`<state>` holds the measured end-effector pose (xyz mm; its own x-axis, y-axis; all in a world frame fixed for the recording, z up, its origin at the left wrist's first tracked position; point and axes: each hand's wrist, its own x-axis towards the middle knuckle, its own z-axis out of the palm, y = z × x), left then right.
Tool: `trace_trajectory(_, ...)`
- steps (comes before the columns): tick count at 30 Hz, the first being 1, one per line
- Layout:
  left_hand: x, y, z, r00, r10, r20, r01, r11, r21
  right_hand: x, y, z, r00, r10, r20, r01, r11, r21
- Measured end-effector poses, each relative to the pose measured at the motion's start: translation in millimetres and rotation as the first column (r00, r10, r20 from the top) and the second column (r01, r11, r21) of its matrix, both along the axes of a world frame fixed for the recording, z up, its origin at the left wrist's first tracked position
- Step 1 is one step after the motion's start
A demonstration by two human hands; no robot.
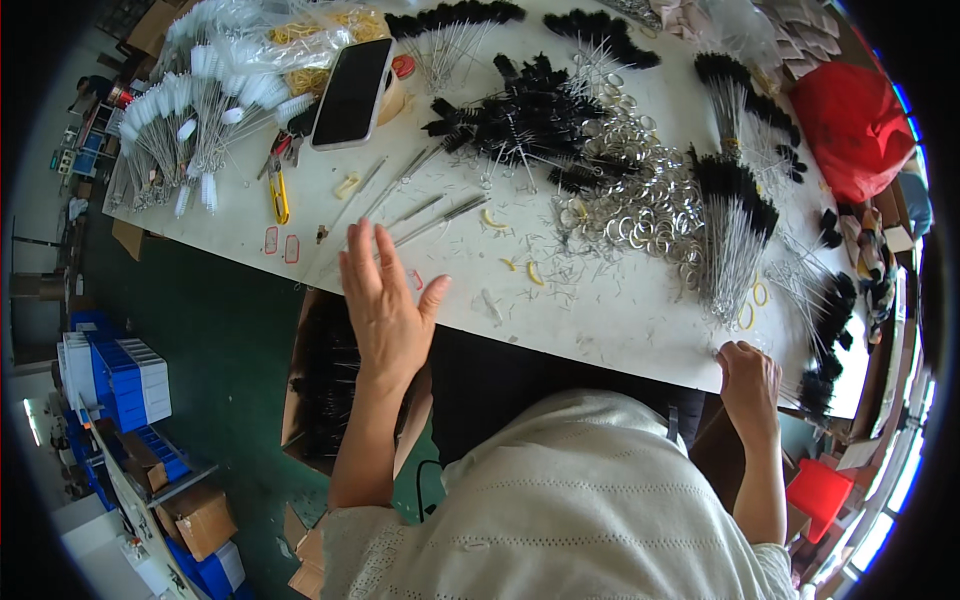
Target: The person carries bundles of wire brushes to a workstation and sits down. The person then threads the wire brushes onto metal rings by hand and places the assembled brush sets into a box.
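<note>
My left hand (388, 305) is held over the table's front edge with its fingers stretched out and nothing in them. Just beyond its fingertips lie thin wire brushes (415, 210) with slim grey ends. At the front edge on the right rests my right hand (750, 385), its fingers curled in; whatever they hold, if anything, is hidden. A bundle of black bristle brushes (735, 210) with wire stems stands near that hand, beside yellow rubber bands (747, 315). In the middle are a heap of black brushes (540, 110) and a pile of metal rings (645, 195).
White bristle brushes (195, 110) fill the far left of the white table (590, 325). A phone (352, 95) leans on a tape roll, near a yellow cutter (278, 190). A red bag (850, 130) sits at right. Below, a carton (318, 400) holds black brushes.
</note>
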<state>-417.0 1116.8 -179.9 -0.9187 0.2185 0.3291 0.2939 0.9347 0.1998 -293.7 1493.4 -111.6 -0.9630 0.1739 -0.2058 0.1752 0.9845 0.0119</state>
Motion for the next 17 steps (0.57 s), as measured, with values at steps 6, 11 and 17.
trace_trajectory(6, -8.6, -25.7, -2.5, 0.999, 0.033, 0.024, -0.032, 0.999, -0.042, -3.8, -2.2, 1.1, 1.000, 0.005, 0.008, -0.005, 1.000, 0.019)
trace_trajectory(11, -6.1, -22.9, -2.2, 0.998, -0.027, 0.065, 0.030, 0.998, -0.046, -5.5, -0.2, -0.9, 1.000, -0.008, 0.024, 0.008, 1.000, -0.003)
trace_trajectory(17, -27.1, -36.6, -1.1, 0.999, 0.018, 0.033, -0.012, 0.985, -0.170, -9.5, 1.1, 0.2, 0.998, 0.008, 0.066, -0.008, 1.000, -0.005)
